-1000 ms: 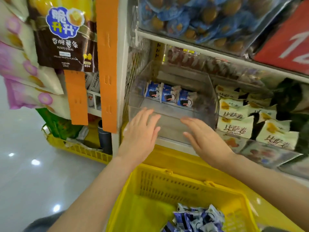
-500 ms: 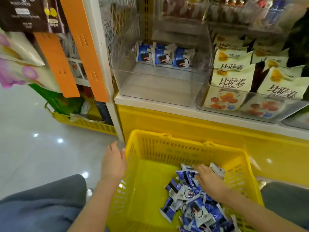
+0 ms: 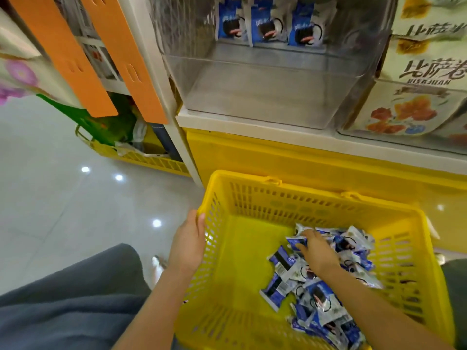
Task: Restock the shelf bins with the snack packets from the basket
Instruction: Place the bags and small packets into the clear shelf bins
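1. My left hand (image 3: 188,245) lies flat against the outside of the yellow basket (image 3: 252,179) at its left rim. Fingers look straight, not wrapped round anything.
2. My right hand (image 3: 317,253) is inside the basket, on top of the snack packets (image 3: 321,299), fingers curled down onto one blue packet at the pile's upper edge.
3. The snack packets, blue and white, are heaped in the basket's right half; the left half shows bare yellow floor.
4. The basket sits on the floor, just in front of the yellow shelf base.
5. Above it is a clear shelf bin (image 3: 265,92) with three matching blue packets (image 3: 267,29) standing upright at the back.
6. The next bin to the right (image 3: 414,107) holds cream packets.
7. Orange strips (image 3: 63,54) hang at upper left.
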Demonstrator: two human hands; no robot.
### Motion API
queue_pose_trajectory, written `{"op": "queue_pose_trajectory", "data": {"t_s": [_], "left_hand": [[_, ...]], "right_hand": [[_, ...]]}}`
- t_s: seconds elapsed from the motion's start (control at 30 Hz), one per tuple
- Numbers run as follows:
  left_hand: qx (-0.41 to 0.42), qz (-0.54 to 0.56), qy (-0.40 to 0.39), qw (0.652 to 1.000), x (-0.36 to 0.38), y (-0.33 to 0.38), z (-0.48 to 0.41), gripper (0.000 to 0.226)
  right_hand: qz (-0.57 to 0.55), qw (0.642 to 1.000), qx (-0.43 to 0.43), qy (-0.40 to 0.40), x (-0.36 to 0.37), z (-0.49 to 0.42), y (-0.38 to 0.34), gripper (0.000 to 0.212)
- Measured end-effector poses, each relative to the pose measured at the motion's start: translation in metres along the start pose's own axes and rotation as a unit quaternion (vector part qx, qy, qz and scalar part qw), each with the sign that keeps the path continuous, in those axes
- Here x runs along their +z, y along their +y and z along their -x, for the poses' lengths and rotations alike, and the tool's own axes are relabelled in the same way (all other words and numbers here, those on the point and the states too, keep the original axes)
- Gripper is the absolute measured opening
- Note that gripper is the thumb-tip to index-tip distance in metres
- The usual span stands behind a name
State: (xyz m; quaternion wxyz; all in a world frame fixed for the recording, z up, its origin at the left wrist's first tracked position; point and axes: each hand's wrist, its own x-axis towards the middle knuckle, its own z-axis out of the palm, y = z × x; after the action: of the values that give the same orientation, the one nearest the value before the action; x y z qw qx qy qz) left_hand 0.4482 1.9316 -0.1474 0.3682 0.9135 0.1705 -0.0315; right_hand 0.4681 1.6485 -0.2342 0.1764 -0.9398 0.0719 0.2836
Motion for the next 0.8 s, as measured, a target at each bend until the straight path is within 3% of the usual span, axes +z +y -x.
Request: {"op": "queue_pose_trajectory", "data": {"t_s": [0.17,0.27,0.33,0.47,0.6,0.7,0.8], "left_hand": [[-0.002,-0.023,0.002,1.0,0.0,0.001,0.0,0.023],[0.057,-0.151,0.067,0.985,-0.001,0.014,0.004,0.026],[0.127,-0.166,0.087,0.974,0.004,0.029,0.011,0.032],[0.155,-0.047,-0.09,0.983,0.029,0.056,0.034,0.041],[0.117,0.055,-0.229,0.965,0.051,0.07,0.061,0.053],[0.073,0.144,-0.232,0.959,0.054,0.069,0.067,0.046],[0.032,0.142,-0.188,0.971,0.051,0.066,0.066,0.034]], "right_hand": [[0.01,0.998,-0.044,0.04,-0.01,0.002,-0.012,0.022],[-0.068,0.99,-0.094,0.076,-0.032,0.015,-0.026,0.016],[-0.095,0.983,-0.131,0.091,-0.049,0.027,-0.037,0.017],[-0.12,0.97,-0.189,0.098,-0.071,0.057,-0.059,0.025],[-0.193,0.965,-0.166,0.064,-0.071,0.082,-0.075,0.036],[-0.324,0.935,-0.144,-0.014,-0.07,0.096,-0.076,0.031],[-0.277,0.95,-0.133,0.06,-0.067,0.097,-0.049,0.018]]}}
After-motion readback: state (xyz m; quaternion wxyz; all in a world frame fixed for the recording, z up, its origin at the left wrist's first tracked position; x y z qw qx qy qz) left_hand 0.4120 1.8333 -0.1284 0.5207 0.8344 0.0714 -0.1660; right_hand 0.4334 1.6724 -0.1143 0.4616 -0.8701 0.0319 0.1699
